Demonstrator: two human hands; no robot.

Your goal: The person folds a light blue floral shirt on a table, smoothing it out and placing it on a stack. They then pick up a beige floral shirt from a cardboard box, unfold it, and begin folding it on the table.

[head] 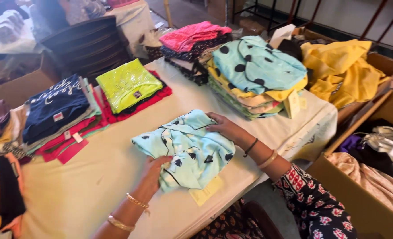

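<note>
garment: light blue top (192, 146) with black printed shapes
state: folded, rumpled
pose: flat, skewed
place: near the surface's front edge, towards its right corner

On your table (94, 177) you have a lime-green folded top (128, 84) lying on red cloth, a navy shirt (54, 106) topping the stack beside it, and a tall pile capped by a dotted blue garment (258, 66). A yellow garment (342, 71) spills over a cardboard box (387, 66).
</note>
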